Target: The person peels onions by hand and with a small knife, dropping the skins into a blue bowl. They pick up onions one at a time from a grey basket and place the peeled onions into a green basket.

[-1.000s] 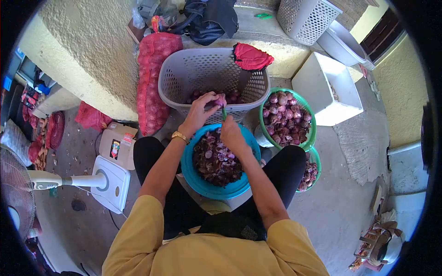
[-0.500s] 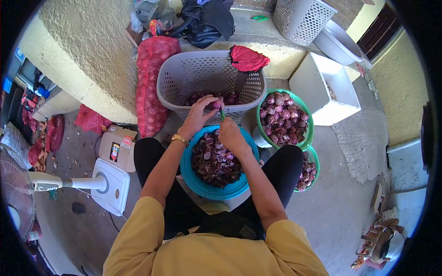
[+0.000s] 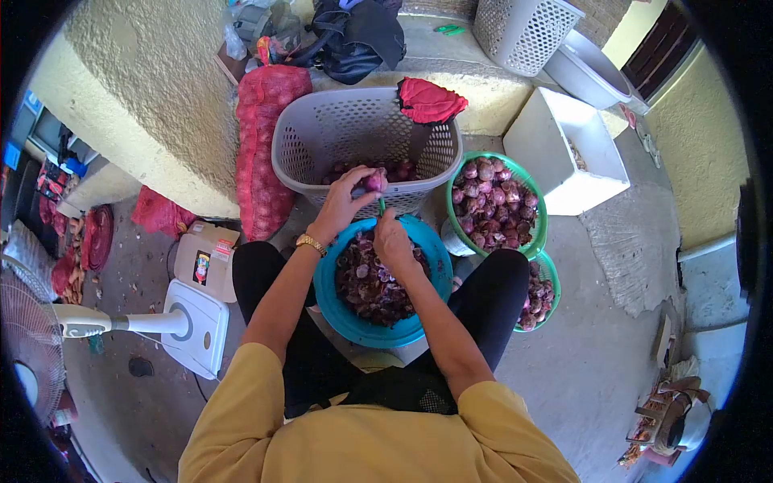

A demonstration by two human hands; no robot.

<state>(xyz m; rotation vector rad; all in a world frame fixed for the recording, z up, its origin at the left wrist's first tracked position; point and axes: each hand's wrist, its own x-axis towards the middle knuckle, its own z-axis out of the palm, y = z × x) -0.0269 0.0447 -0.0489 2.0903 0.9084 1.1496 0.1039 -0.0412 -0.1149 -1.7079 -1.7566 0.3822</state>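
Note:
In my left hand (image 3: 348, 201), a red onion (image 3: 375, 180) is pinched between thumb and fingers at the front rim of a grey perforated basket (image 3: 294, 181). My right hand (image 3: 393, 241) is closed round a small green-handled knife (image 3: 382, 206), just below the onion. Most of the blade cannot be made out. Both hands are above or near a blue basin (image 3: 326, 310) between my knees, which holds a heap of dry onion skins (image 3: 374, 286). More red onions (image 3: 401, 171) lie in the bottom of the grey basket.
Right of the basin stand a green basket (image 3: 544, 221) full of onions and a lower green basket (image 3: 555, 290). A red net sack (image 3: 262, 153) leans at left. A white box (image 3: 531, 153) stands at right, a fan (image 3: 137, 320) at far left. Red cloth (image 3: 431, 101) hangs on the basket rim.
My right hand and the knife have moved slightly down and left, away from the onion. The loose skin strip by the onion no longer shows, and the onion's rounded side is now visible.

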